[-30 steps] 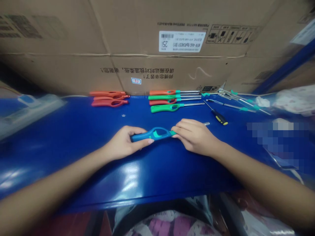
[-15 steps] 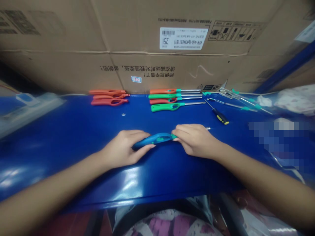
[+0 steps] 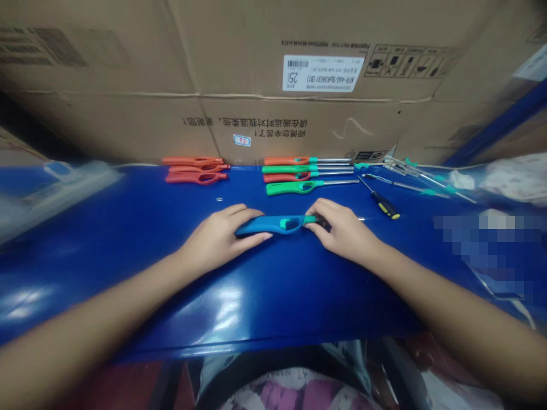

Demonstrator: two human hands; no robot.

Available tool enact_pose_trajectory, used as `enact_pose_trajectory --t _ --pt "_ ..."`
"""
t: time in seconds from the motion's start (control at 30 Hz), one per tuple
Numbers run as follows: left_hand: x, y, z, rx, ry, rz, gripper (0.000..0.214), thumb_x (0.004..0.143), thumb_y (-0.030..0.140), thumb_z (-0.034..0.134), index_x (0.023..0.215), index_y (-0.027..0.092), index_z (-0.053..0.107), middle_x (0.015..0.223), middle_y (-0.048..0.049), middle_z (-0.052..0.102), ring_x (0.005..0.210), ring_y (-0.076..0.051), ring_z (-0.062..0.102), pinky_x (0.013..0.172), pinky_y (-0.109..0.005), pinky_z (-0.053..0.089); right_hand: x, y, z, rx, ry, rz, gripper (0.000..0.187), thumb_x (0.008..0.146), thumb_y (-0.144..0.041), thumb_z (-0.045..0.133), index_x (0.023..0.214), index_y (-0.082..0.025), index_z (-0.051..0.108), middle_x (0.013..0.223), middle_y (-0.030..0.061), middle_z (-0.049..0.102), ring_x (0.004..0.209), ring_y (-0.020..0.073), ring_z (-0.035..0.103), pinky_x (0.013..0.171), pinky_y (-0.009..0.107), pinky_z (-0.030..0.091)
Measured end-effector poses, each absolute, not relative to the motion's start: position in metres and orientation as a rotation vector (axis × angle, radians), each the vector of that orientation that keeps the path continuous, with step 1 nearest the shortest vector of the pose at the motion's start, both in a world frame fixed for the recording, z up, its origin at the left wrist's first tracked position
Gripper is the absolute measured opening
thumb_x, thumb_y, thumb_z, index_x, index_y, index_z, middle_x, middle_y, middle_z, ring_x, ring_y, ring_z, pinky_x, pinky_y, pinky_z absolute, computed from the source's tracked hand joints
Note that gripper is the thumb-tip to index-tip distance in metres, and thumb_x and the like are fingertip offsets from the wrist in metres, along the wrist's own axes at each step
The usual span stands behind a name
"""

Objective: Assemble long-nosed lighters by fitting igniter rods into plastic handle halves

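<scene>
A blue long-nosed lighter (image 3: 273, 224) with a teal trigger lies across the blue tabletop (image 3: 128, 239), held at both ends. My left hand (image 3: 220, 236) grips its handle end. My right hand (image 3: 342, 230) pinches the teal collar where the metal tube starts; the tube tip shows just past the fingers. Beyond them lies a row of finished lighters (image 3: 305, 173), orange, green and red, with metal tubes pointing right.
Three orange handle shells (image 3: 196, 169) lie at the back left. A yellow-and-black screwdriver (image 3: 382, 200) and loose metal tubes with teal collars (image 3: 419, 179) lie at the back right. A big cardboard box (image 3: 273, 80) walls off the back.
Both hands have carried the blue lighter a little farther away from me, toward the row of finished lighters, and turned it so its side faces up.
</scene>
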State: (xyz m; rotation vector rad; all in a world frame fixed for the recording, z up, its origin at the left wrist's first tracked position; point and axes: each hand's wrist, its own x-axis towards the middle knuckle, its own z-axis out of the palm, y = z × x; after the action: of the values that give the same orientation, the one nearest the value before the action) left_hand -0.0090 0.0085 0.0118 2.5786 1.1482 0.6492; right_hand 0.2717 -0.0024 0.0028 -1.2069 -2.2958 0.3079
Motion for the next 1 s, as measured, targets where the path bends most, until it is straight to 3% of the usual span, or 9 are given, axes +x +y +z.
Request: enact_pose_trajectory --t 0.1,0.27,0.6,0.87,1.0 --pt "-0.012 0.011 0.014 2.543 1.162 0.675 0.044 0.092 0.059 0.061 0.106 0.018 0.068 0.097 -0.0049 0.07 0.085 -0.02 0.066 0.077 -0.03 0.048 0.278 0.001 0.008 -1.149 -2.254 0.249 0.006 0.093 -0.022 0.063 0.088 -0.02 0.06 0.087 0.0041 0.063 0.076 0.0175 0.06 0.067 0.028 0.048" --pt "-0.011 0.009 0.018 2.478 1.112 0.573 0.041 0.095 0.057 0.055 0.089 0.018 0.064 0.077 0.0 0.064 0.067 -0.015 0.06 0.063 -0.026 0.041 0.285 -0.001 0.013 -0.968 -2.542 0.057 0.019 0.101 -0.029 0.053 0.105 -0.015 0.065 0.093 0.0096 0.068 0.083 0.0208 0.064 0.072 0.031 0.05" --pt "-0.011 0.005 0.018 2.478 1.038 0.457 0.042 0.097 0.058 0.05 0.086 0.018 0.061 0.074 0.0 0.063 0.065 -0.015 0.059 0.059 -0.024 0.039 0.285 -0.009 0.01 -0.807 -2.605 -0.305 0.026 0.102 -0.023 0.044 0.097 -0.012 0.066 0.082 0.0107 0.067 0.072 0.02 0.059 0.064 0.031 0.045" --pt "-0.01 0.005 0.019 2.549 1.172 0.272 0.046 0.099 0.063 0.041 0.099 0.02 0.059 0.086 -0.0033 0.066 0.074 -0.022 0.064 0.064 -0.029 0.042 0.284 -0.001 0.006 -1.062 -2.607 -0.029 0.02 0.101 -0.026 0.049 0.103 -0.014 0.065 0.091 0.0097 0.066 0.082 0.022 0.062 0.07 0.031 0.047" --pt "-0.01 0.009 0.018 2.533 1.212 0.316 0.043 0.096 0.062 0.047 0.106 0.023 0.06 0.094 -0.0029 0.068 0.081 -0.023 0.065 0.067 -0.03 0.043 0.288 0.005 0.009 -1.156 -2.588 0.218 0.017 0.1 -0.027 0.051 0.106 -0.017 0.064 0.1 0.0092 0.065 0.091 0.0224 0.064 0.076 0.031 0.049"
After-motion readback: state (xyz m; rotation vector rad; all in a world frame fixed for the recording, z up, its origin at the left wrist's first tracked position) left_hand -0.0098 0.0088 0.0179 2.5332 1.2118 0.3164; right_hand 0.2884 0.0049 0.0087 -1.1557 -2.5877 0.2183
